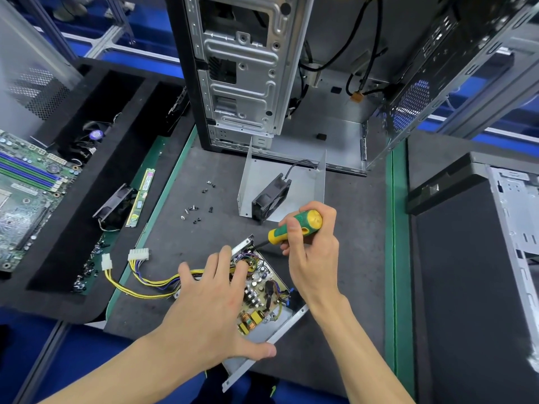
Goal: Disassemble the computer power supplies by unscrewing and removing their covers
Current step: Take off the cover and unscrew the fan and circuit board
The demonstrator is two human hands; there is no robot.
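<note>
- Two hands work over an opened power supply (264, 298) lying on the dark worktop (335, 258), in front of the gutted tower case (242, 77) that stands at the far side of the mat.
- The left hand (210, 304) lies spread across the supply's circuit board, fingers straight and pressing down over the wiring, thumb hooked along the near metal edge to steady the unit.
- The right hand (309, 246) grips a green-and-yellow screwdriver (294, 225), fingers curled round its handle; the dark shaft slants down to the supply's far corner, beside the upright metal flange. The tip itself is too small to make out.
- The U-shaped metal cover (297, 188), with a black fan (269, 198) propped inside it, already sits apart from the supply, between it and the tower case.
- Loose screws (194, 209) lie scattered on the mat to the supply's far left; its yellow cable bundle (140, 284) trails off to the left, ending in white connectors.
- The step in hand looks to be loosening a fastener at that far corner, with the cover of this unit already off.
- The next move likely calls for keeping the bit square in the screw head while the left hand holds the chassis flat, so the driver does not slip onto the exposed components.
</note>
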